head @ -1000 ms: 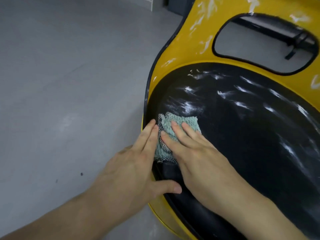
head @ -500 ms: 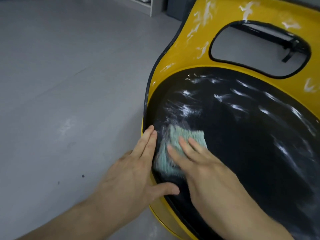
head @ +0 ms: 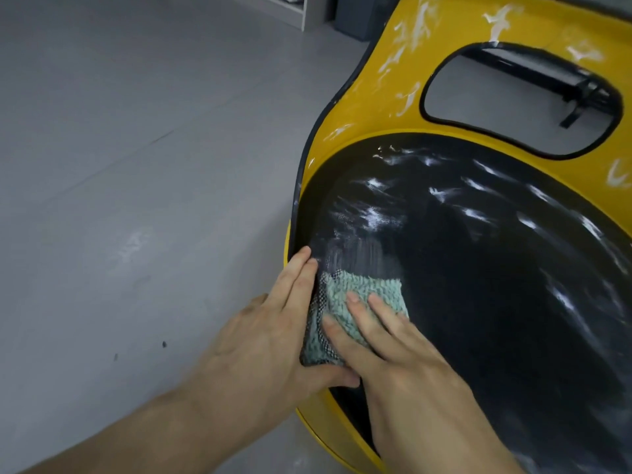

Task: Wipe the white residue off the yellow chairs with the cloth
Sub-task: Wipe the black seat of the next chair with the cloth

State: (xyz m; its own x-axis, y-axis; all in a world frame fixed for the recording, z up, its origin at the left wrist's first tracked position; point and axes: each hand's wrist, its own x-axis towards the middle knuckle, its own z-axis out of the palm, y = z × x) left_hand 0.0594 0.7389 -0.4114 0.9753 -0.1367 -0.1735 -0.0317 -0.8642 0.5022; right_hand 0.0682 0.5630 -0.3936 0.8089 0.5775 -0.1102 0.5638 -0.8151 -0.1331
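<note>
Right hand (head: 407, 367) lies flat on the cloth (head: 366, 289), fingers straight and slightly spread, pressing it onto the black seat pad (head: 496, 302); no curl, nothing pinched. Left hand (head: 266, 343) is also flat, fingers straight and together along the seat's left rim, right against the cloth's checked edge; thumb stretched out onto the pad just below the cloth; it holds nothing. Cloth is a teal terry piece at the near-left part of the pad, between the two hands. Thin smeared film (head: 362, 254) of white on the pad directly above the cloth. White residue (head: 374, 213) streaks scattered over the pad's upper left and along its right arc; more streaks on the yellow chair (head: 372, 107) backrest, around the oval cutout (head: 513, 104). Dark trim (head: 321, 131) runs down the shell's left edge. Through the cutout: floor and a black bar-like part; can't tell what it is. Grey floor (head: 136, 165) to the left; a few dark specks on it.
</note>
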